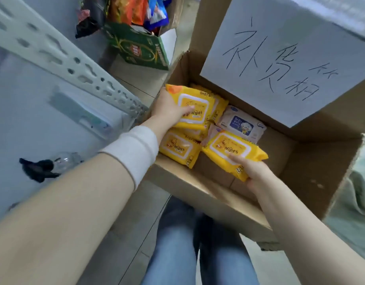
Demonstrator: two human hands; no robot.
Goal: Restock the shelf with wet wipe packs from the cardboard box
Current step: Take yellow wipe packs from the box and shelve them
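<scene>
Inside the cardboard box (317,161), the left fingers (187,109) pinch the upper yellow pack (198,102) by its left edge. The thumb lies across the printed front and the other fingers are hidden underneath. The left hand (167,109) holds this pack tilted above the packs lying below it. The right fingers (238,160) grip the right yellow pack (231,149) at its near end, thumb on top and the rest curled under, and the right hand (254,173) holds it over the box's bare bottom.

Under the upper pack lies a third yellow pack (178,149), against the box's near-left wall. A pale pack with a blue label (242,123) lies behind the right yellow pack, touching it. A white cuff (136,153) circles the left forearm.

On the raised far flap of the box is a white sheet with handwriting (280,58). Left of the box runs a grey perforated shelf upright (70,62), and past it stand a green carton (140,48) and some snack bags (136,11). A blurred clear bottle with a black trigger (52,164) seems to lie on the shelf at left. Blue jeans (177,256) show below the box.
</scene>
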